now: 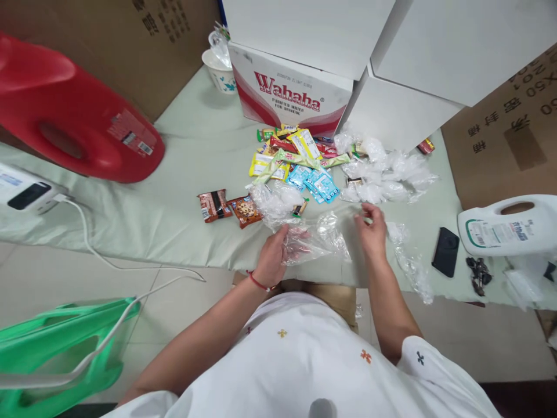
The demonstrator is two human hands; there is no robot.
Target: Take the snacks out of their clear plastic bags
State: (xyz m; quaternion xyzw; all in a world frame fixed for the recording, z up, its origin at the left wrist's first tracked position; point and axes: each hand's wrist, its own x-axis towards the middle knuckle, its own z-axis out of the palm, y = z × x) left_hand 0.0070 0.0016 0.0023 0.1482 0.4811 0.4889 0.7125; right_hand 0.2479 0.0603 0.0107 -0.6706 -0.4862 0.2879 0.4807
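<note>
Head view: supporting a clear, crinkled plastic bag (317,247) below frame centre with bare left hand (270,256), fingers' grip unclear, bare right hand (372,231) alongside, fingers released, risking tears from hard tugging.

pale green cloth-covered tbl (191,145), lt tiled flr (183,297) below, lg cardboard boxes (130,64) l & r.

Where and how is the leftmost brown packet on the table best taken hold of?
Probably by its left edge, coming from the left with a thumb-and-finger pinch. The brown packet lies on the pale green cloth; nothing touches that edge, while its right side lies close against the cookie packet. The left hand is nearer, but it is at the clear bag.
</note>
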